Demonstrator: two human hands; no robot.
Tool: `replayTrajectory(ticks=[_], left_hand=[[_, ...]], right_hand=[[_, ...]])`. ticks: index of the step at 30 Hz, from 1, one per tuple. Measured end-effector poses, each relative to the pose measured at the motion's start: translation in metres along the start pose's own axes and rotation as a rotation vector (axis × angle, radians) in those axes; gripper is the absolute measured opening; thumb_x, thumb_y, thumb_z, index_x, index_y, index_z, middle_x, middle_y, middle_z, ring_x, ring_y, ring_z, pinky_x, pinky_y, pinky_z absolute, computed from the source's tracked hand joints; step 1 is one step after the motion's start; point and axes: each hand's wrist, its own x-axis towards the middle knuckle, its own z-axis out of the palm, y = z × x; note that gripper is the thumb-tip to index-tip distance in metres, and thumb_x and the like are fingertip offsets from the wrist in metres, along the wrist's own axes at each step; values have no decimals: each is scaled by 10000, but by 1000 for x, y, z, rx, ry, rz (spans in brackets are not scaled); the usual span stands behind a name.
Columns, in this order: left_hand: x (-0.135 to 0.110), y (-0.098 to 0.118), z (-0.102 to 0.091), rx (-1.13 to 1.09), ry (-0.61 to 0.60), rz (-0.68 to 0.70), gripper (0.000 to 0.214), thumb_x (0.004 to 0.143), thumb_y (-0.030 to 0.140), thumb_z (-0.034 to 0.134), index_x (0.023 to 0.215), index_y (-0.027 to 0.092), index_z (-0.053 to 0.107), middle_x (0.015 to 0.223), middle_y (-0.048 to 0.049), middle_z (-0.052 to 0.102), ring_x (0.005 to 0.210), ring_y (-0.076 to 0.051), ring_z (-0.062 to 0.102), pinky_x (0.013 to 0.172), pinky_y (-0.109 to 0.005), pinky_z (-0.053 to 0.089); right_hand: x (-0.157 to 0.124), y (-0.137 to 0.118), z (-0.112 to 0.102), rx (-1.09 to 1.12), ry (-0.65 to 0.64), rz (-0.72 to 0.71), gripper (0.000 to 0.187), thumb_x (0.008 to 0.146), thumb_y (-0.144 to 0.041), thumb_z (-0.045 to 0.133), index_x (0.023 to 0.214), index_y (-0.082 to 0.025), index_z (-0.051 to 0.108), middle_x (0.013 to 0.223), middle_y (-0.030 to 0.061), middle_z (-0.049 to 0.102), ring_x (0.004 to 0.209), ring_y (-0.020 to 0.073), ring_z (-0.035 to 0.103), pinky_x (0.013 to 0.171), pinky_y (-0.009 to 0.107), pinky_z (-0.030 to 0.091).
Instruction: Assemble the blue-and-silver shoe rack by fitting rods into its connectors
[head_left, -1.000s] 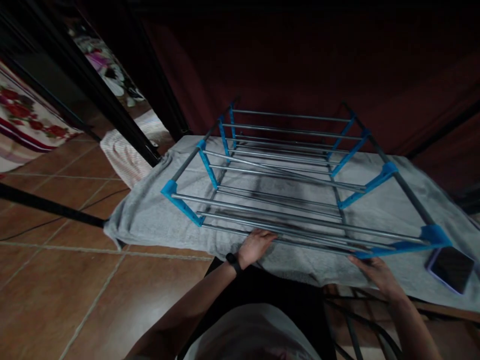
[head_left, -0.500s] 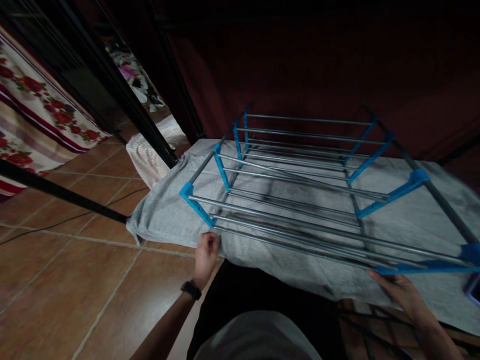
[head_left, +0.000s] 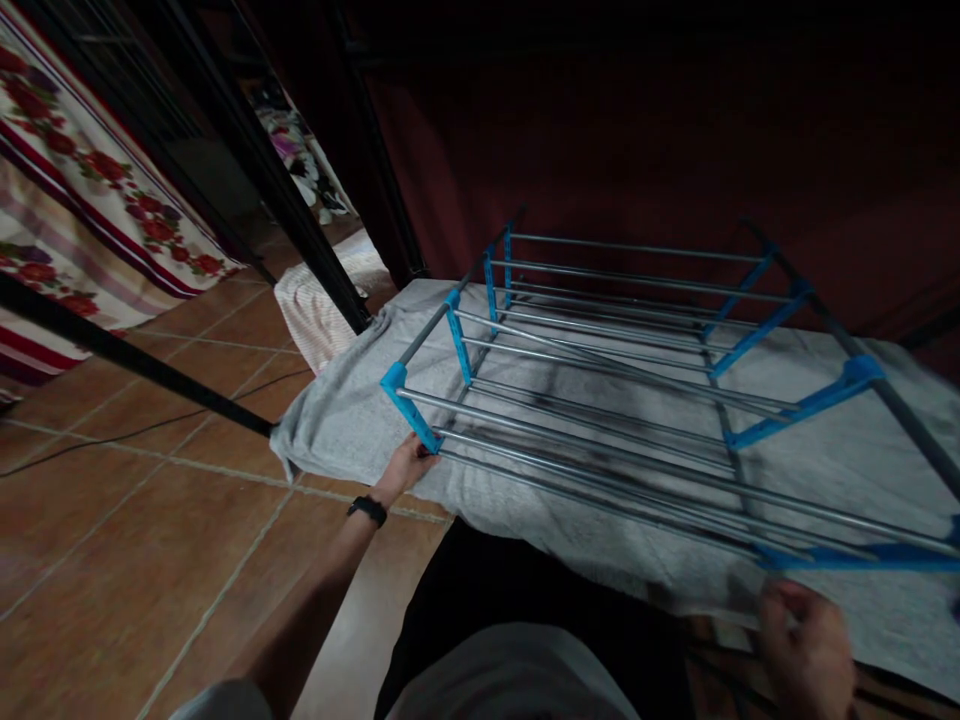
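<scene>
A rack of silver metal rods joined by blue plastic side pieces lies on a grey towel spread over a table. My left hand, a black watch on its wrist, reaches the rack's near left corner and closes on the lower end of the blue piece there. My right hand is at the lower right, just under the near right blue piece. Its fingers are curled at the towel's front edge, and what they hold is hidden.
Brown tiled floor lies to the left, crossed by a thin cable. Black metal bars slant across the left side. A floral cloth hangs at far left and a striped cloth lies by the table's corner. A dark red wall is behind.
My left hand has gone from the rack's front middle to its near left corner. My right hand has dropped lower under the right blue piece. The view has swung left, and the phone has left the frame.
</scene>
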Motion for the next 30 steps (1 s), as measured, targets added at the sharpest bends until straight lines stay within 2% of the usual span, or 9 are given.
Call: replayTrajectory(ticks=[1,3,5,7,9,13,17,22,30], left_hand=[[0,0,-1,0,-4,-2,242,706,357,704,831,159,642,815,-22,628,744,-157,584,718,-302,528],[0,-1,-2,0,-1,-5,245,705,369,713,818,165,638,784,-17,626,741,-167,581,724,-315,528],[-1,0,-1,-5,11,-4,238,707,375,718,786,172,623,776,-21,632,754,-181,591,741,-328,531],[-2,-1,1,-20,27,1,230,704,370,720,757,179,603,775,-28,639,769,-196,606,749,-337,535],[-3,-2,4,-43,45,6,212,699,349,710,762,184,594,786,-33,646,784,-207,620,748,-341,538],[-6,-5,10,-98,72,3,221,689,287,673,873,180,615,840,-38,662,801,-206,635,750,-339,543],[-9,-7,15,-114,72,-22,187,676,232,668,846,177,616,820,-27,654,784,-193,627,745,-327,541],[-13,-3,15,-116,76,-41,179,683,201,672,853,175,622,862,-33,660,808,-193,638,771,-330,540],[-17,2,18,-94,83,-40,163,720,248,684,851,179,617,858,-25,641,780,-176,615,756,-315,524]], right_hand=[[-10,-15,10,-3,-9,-122,356,886,-532,463,982,-244,649,934,186,681,913,374,648,813,533,507],[-23,-52,35,45,-117,-397,322,954,-449,433,1095,-240,634,1104,147,685,1067,319,630,935,488,486],[-23,-92,62,29,-149,-610,340,989,-380,421,1231,-232,606,1234,117,661,1145,288,604,1001,475,450],[-13,-122,84,-52,-142,-693,370,999,-329,426,1314,-216,582,1253,120,655,1156,286,594,1020,484,430],[-1,-138,100,-131,-149,-729,369,994,-272,439,1325,-209,591,1208,123,672,1120,286,609,999,484,442],[14,-133,112,-162,-197,-805,363,974,-171,435,1265,-227,643,1171,97,694,1020,266,658,911,436,499],[14,-119,111,-124,-219,-805,337,991,-225,451,1250,-242,665,1174,91,703,1005,273,679,910,431,509],[14,-118,106,-106,-260,-791,359,997,-251,444,1275,-267,670,1208,94,700,1057,283,677,941,434,506],[19,-110,107,-166,-270,-794,392,1021,-301,385,1319,-287,639,1220,57,706,992,223,681,900,395,519]])
